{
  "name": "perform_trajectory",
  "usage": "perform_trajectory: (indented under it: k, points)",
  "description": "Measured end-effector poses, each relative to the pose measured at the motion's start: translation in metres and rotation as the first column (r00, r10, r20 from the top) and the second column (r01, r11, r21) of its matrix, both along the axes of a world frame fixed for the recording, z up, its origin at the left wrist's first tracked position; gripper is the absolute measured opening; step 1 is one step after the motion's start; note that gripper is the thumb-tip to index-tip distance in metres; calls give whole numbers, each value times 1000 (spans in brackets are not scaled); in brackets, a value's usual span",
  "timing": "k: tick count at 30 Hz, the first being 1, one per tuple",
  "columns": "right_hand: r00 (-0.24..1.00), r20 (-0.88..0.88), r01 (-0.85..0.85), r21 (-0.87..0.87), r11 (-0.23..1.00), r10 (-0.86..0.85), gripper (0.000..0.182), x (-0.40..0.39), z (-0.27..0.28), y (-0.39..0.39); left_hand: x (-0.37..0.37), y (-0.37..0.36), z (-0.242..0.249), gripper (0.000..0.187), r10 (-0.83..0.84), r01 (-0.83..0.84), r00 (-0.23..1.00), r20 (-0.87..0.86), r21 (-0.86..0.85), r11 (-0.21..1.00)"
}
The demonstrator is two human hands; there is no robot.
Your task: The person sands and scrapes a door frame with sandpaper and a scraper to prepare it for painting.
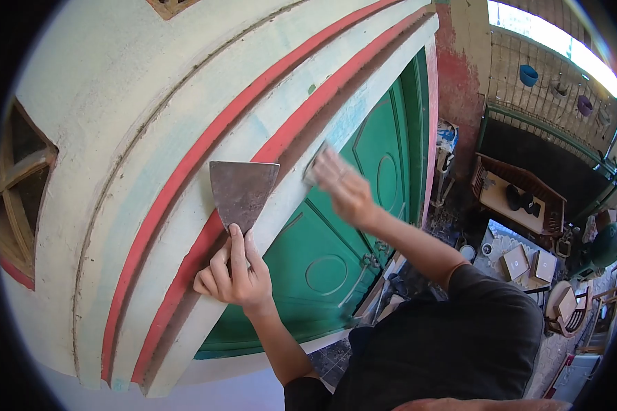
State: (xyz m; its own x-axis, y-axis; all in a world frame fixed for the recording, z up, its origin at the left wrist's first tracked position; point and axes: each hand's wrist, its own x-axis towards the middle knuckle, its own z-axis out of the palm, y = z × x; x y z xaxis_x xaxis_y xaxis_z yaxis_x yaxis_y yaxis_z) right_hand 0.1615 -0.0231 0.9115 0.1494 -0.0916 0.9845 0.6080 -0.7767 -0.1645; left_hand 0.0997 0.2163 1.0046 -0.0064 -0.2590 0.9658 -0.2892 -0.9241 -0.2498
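My left hand (240,277) grips a wide metal scraper (243,188) near its lower end, fingers and thumb pinched on it, with the flat blade pointing up in front of the red-striped moulding (175,301). My right hand (343,185) is at the white edge band (353,116) above the green door (380,164), smeared by motion. Its fingers are pressed together over a small, pale, flat piece against the band; what that piece is cannot be made out.
A latticed wooden opening (24,185) is in the wall at the left. At the right are a wooden bench (517,198), a low table with boxes (493,240), a wooden chair (569,308) and hanging pots (528,75). A door handle (370,260) juts out below my right arm.
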Motion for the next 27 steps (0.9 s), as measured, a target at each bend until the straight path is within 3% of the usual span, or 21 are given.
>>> perform_trajectory:
  k: [2,4,7,9,10,12,13,17,20,24,26,27]
  points:
    - [981,74,162,192,968,-178,35,26,17,-39,0,1,1,24,-3,3,1000,5,6,1000]
    - [945,-4,307,356,883,-327,38,41,41,-75,0,0,0,24,-8,8,1000,11,5,1000]
    - [981,26,166,380,910,-190,39,47,46,-44,1,1,0,24,-12,12,1000,18,2,1000]
    - [983,147,68,266,962,-111,40,33,23,7,2,0,-2,25,1,-1,1000,17,1,1000]
    - [990,115,57,224,973,-84,35,14,19,27,3,-1,-1,25,2,-2,1000,18,0,1000]
    - [994,103,47,-1,999,-46,39,13,-4,20,1,1,0,25,4,-4,1000,2,8,1000]
    - [994,103,46,5,999,-46,39,16,-4,9,1,1,-1,25,5,-5,1000,2,14,1000]
    - [964,144,194,189,963,-223,38,58,22,-60,2,1,-1,23,-2,2,1000,4,-1,1000]
    - [966,-21,232,503,833,-256,42,64,27,-70,0,1,-2,24,-5,5,1000,1,-4,1000]
    - [993,120,-11,111,994,-2,41,16,-5,9,1,-2,-1,24,9,-9,1000,6,-2,1000]
    - [996,85,26,-96,995,-18,38,13,-10,-7,-1,-1,-3,24,-3,3,1000,-6,15,1000]
    - [990,128,60,4,998,-60,36,25,-8,-22,-1,0,-3,24,-1,1,1000,-8,9,1000]
